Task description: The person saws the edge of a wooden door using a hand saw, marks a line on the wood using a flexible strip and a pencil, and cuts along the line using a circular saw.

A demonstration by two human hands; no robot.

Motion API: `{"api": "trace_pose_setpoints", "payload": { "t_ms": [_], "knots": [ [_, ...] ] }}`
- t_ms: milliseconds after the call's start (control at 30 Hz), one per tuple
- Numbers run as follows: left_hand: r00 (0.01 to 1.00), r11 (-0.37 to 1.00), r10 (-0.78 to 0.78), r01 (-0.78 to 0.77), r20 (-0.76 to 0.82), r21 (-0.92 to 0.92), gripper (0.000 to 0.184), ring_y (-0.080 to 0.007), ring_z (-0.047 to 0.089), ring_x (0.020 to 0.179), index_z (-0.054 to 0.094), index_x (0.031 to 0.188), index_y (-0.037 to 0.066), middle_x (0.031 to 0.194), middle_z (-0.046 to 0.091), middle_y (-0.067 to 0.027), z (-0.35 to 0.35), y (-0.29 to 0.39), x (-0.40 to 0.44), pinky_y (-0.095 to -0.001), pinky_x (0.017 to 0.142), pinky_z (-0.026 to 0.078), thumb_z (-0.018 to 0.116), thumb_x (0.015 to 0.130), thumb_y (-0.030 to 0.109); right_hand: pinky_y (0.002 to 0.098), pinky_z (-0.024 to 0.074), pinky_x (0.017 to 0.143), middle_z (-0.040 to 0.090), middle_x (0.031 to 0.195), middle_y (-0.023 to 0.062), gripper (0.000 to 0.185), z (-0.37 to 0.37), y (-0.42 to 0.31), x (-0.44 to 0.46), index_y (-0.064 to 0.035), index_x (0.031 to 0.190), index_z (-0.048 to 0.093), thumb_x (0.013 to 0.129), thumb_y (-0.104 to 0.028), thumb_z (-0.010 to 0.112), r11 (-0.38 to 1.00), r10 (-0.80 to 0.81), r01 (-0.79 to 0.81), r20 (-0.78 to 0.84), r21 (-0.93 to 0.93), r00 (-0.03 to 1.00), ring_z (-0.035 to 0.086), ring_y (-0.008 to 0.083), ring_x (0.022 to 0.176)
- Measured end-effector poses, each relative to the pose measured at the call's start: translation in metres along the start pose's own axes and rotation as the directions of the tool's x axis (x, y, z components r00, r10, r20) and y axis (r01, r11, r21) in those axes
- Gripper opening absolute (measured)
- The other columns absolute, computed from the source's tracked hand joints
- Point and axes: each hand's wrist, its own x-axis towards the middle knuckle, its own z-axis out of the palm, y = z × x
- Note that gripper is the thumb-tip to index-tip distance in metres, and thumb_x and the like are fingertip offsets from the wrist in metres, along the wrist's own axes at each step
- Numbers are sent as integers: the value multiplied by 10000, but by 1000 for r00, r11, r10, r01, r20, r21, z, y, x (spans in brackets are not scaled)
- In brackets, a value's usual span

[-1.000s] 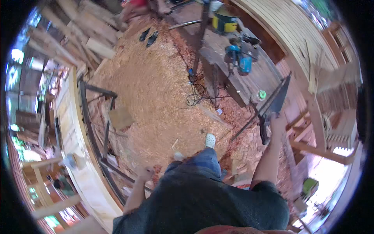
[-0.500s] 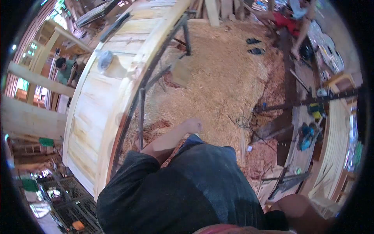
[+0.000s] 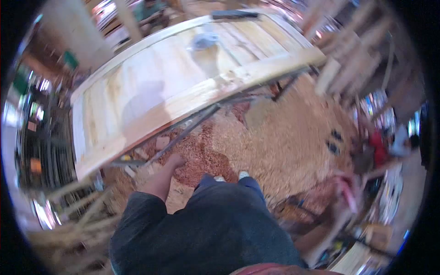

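A wooden panel door (image 3: pixel 142 107) lies flat on a metal stand (image 3: pixel 192 126), with a clear plastic container (image 3: pixel 204 42) and a long dark tool (image 3: pixel 234 15) on top. My left hand (image 3: pixel 175 161) hangs low beside the door's near edge, apart from it; its fingers are too blurred to make out. Out to the right, my right hand (image 3: pixel 341 197) is raised and smeared by motion. A pink strip (image 3: pixel 349 196) shows at its fingers, and its kind cannot be made out.
Wood shavings (image 3: pixel 275 133) cover the floor around my feet. A pair of dark sandals (image 3: pixel 333 142) lies farther right, near a person in red shorts (image 3: pixel 378 149). Boards (image 3: pixel 357 64) lean at the back right. Another person (image 3: pixel 149 13) is beyond the door.
My view has swung left, bringing the door across the front. My right hand has come into sight on the right, while my left hand now appears closer to the door's edge.
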Motion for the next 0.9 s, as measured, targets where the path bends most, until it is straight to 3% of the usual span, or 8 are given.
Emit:
{"api": "trace_pose_setpoints", "payload": {
  "t_ms": [33, 67, 200, 333, 467, 533, 833, 900],
  "knots": [
    [999, 999, -38, 38, 5, -4, 482, -389, 698, 1108, 773, 1107, 73, 1175, 732, -210, 2, 8, -26, -505, 964, 543, 572, 944, 480, 326, 522, 785, 677, 968, 77, 183, 35, 66, -7, -43, 1031, 670, 947, -195, 727, 890, 244, -317, 245, 328, 938, 648, 179, 874],
    [996, 996, -83, 83, 20, -15, 490, -390, 696, 1116, 770, 1123, 67, 1190, 727, -216, 4, 21, -58, -504, 972, 540, 569, 944, 476, 318, 527, 803, 675, 970, 62, 133, 79, 101, -8, -42, 1059, 642, 989, -152, 669, 983, 36, -82, 269, 162, 963, 646, 175, 880],
    [845, 735, -506, 527, 171, -427, 456, -387, 702, 1106, 775, 1117, 63, 1181, 730, -216, 50, 83, -146, -508, 973, 538, 600, 903, 425, 364, 553, 800, 719, 977, 123, 109, 196, 71, -6, -51, 1039, 682, 979, -142, 686, 903, -332, 33, 648, 428, 685, 711, 258, 891],
    [843, 696, -498, 529, 204, -486, 343, -387, 724, 1031, 796, 1026, 77, 1107, 744, -227, 129, 173, -198, -523, 883, 556, 645, 849, 328, 336, 519, 748, 655, 897, 154, 166, 253, 69, 37, -38, 1114, 621, 957, -64, 572, 834, -544, 132, 760, 536, 356, 650, 253, 799],
    [785, 537, -513, 608, 346, -584, 415, -370, 704, 1130, 779, 1129, 78, 1194, 730, -216, 166, 241, -202, -474, 987, 537, 604, 870, 351, 336, 510, 773, 612, 826, 66, 169, 276, 56, 116, -25, 1108, 616, 1009, -159, 586, 784, -583, 225, 560, 579, 589, 616, 215, 776],
    [705, 378, -645, 630, 295, -678, 424, -366, 701, 1143, 770, 1155, 76, 1215, 728, -203, 213, 244, -195, -476, 985, 540, 596, 877, 344, 328, 509, 766, 616, 837, 53, 200, 289, 44, 143, -25, 1126, 605, 1015, -189, 583, 808, -571, 223, 633, 545, 523, 618, 196, 794],
    [535, 70, -818, 458, 212, -886, 429, -431, 708, 1016, 773, 1040, 45, 1095, 730, -255, 226, 238, -277, -512, 884, 558, 585, 867, 391, 333, 517, 772, 664, 891, 75, 241, 407, -144, 2, -42, 1150, 624, 1029, -248, 593, 520, -796, 294, 580, 802, -173, 641, 178, 835],
    [491, -69, -827, 396, 274, -916, 415, -432, 709, 995, 774, 1018, 58, 1070, 737, -240, 236, 229, -297, -511, 870, 558, 563, 887, 390, 404, 538, 845, 678, 1001, 181, 211, 390, -214, -72, -33, 1157, 638, 963, -78, 568, 359, -828, 324, 459, 875, -323, 702, 336, 939]
  ]
}}
